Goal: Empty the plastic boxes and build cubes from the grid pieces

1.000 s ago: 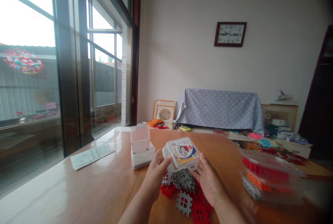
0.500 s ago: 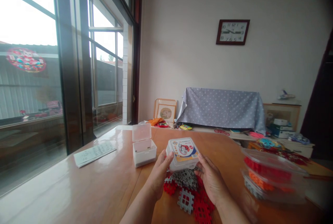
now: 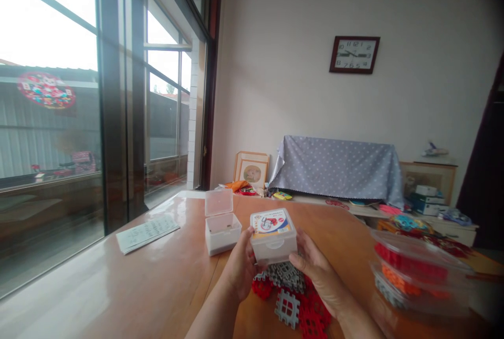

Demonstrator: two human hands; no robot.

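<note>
A small white translucent plastic box (image 3: 274, 249) with a printed label on its closed lid is held up between both hands. My left hand (image 3: 241, 263) grips its left side, and my right hand (image 3: 315, 265) has its thumb at the lower right front corner with the fingers behind the right side. Below the box lie grey interlocking building pieces (image 3: 287, 307) and red interlocking pieces (image 3: 313, 320) in a loose pile, partly covered by the box and hands. Left of my left hand stands another white box (image 3: 223, 235) with its lid raised.
Folded paper with handwriting (image 3: 147, 233) lies on the wooden table (image 3: 165, 297) at the left. Stacked clear containers (image 3: 417, 271) at the right hold red, orange and grey pieces. Beyond the table is a low cabinet with a cloth-covered object (image 3: 338, 166).
The labelled box has tilted, so its front wall shows more and its lid less. My right thumb has moved from the lid's edge down to the lower front corner. The view has shifted slightly.
</note>
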